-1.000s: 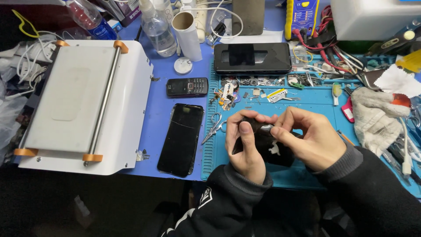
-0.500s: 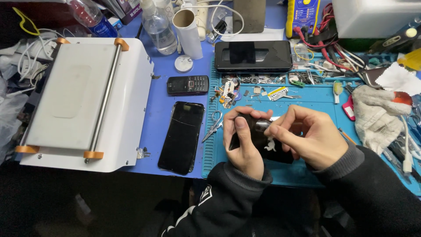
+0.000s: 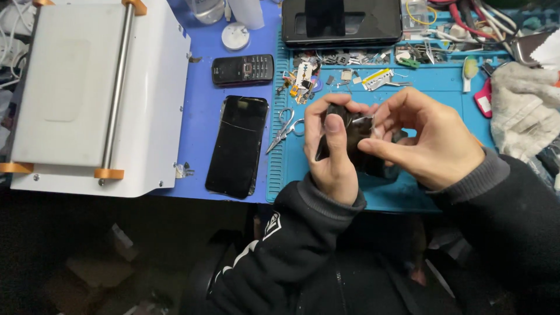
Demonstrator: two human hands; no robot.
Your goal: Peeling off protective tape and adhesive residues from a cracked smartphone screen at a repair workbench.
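Over the blue work mat point(image 3: 443, 81), both my hands meet around a small dark phone-like device point(image 3: 350, 140). My left hand point(image 3: 329, 154) grips it from the left, thumb laid up its front. My right hand point(image 3: 434, 140) comes in from the right, thumb and forefinger pinching a shiny clear film point(image 3: 364, 122) at the device's upper edge. Most of the device is hidden behind my fingers. Both sleeves are dark.
A black smartphone point(image 3: 238, 146) with a cracked screen lies left of the mat, with a small keypad phone point(image 3: 242, 69) beyond it and scissors point(image 3: 284, 129) beside it. A white machine point(image 3: 87, 93) fills the left. A black device point(image 3: 341, 23), small parts and a white cloth point(image 3: 525, 111) lie at the back and right.
My hands have stayed together on the dark device while it turned a little more upright. My right fingers shifted to its upper edge, where the clear film now shows.
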